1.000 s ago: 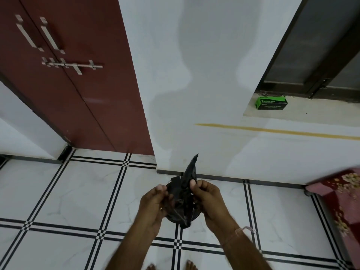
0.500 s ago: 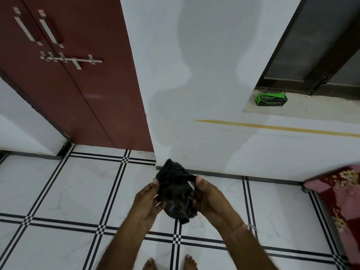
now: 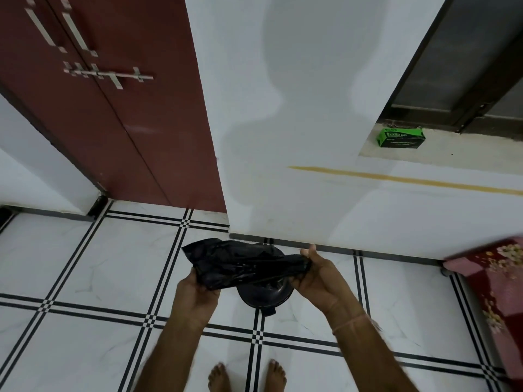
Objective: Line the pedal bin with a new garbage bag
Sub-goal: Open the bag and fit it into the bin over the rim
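We hold the bag [image 3: 243, 264], a crumpled black sheet, stretched sideways between our two hands just below the centre of the frame. Our left hand [image 3: 195, 290] grips its lower left part, fingers curled under the plastic and closed on it, with the bag's loose corner sticking out above and to the left of that grip. Our right hand [image 3: 317, 274] pinches the bag's right end, thumb on top and fingers beneath, so the plastic narrows into a bunched strip as it enters that hold. Between the two grips the bag sags a little and lies in folds; we cannot tell where its mouth is. Directly below the bag, between our wrists, stands the bin [image 3: 264, 295], round and dark, seen from above; the bag covers its upper part in the frame, and we cannot tell whether plastic touches its rim. The bin rests on the floor [image 3: 85, 264], white tile with black lines, close to the foot of the wall [image 3: 297, 137]. Our bare feet [image 3: 246, 377] show at the bottom edge. In the upper left is a red door [image 3: 127, 123], and at the right, on a ledge, sits a green box [image 3: 400, 138]. A red flowered cloth [image 3: 498, 292] enters at the right edge.
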The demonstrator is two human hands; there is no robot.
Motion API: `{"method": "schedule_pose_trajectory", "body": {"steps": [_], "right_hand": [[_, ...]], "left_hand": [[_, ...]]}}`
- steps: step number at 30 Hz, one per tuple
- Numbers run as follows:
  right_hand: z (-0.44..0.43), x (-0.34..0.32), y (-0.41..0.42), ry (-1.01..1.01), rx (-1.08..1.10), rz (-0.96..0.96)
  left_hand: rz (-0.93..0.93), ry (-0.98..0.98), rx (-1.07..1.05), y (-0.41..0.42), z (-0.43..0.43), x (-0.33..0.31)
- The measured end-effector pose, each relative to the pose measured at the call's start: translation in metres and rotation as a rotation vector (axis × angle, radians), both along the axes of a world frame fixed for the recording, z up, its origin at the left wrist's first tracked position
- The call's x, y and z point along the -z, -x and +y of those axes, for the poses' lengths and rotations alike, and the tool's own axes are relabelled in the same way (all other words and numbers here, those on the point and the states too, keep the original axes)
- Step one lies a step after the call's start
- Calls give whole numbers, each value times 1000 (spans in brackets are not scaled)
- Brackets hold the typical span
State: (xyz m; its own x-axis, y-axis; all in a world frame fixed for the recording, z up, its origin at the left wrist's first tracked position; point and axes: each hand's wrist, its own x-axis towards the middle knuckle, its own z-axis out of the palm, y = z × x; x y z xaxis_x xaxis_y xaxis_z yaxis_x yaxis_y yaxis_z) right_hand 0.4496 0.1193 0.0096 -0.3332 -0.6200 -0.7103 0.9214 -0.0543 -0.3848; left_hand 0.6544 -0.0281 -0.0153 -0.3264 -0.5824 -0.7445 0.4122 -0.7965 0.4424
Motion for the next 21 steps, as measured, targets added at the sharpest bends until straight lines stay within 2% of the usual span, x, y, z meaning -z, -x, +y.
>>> {"method": "schedule_pose_trajectory", "body": {"steps": [2, 4, 6, 8, 10, 11, 12, 14, 16, 19, 21], "right_hand": [[4, -6, 1, 61, -6, 46], [10, -10, 3, 113, -101, 161], [16, -5, 6, 64, -305, 435], [15, -5, 3, -52, -619, 734], [13, -1, 0, -123, -804, 865], [11, -4, 0, -141, -769, 841], [9, -7, 4, -145, -648, 712], [8, -7, 18, -130, -345, 330], [8, -7, 31, -102, -173, 106], [11, 2, 44, -88, 9, 44], [16, 5, 51, -43, 129, 41]], "left_hand": [[-34, 22, 19, -4, -4, 0], [-69, 12, 45, -7, -10, -3], [-120, 41, 93, -6, -12, -9], [-180, 68, 143, -1, -9, -17], [-256, 125, 209, 1, -9, -19], [-277, 141, 231, 1, -10, -22], [-281, 135, 242, -1, -13, -21], [-254, 47, 249, -9, -18, -20], [-214, -38, 248, -19, -19, -16], [-116, -29, 229, -32, -19, -6], [-36, 25, 145, -45, -24, 8]]}}
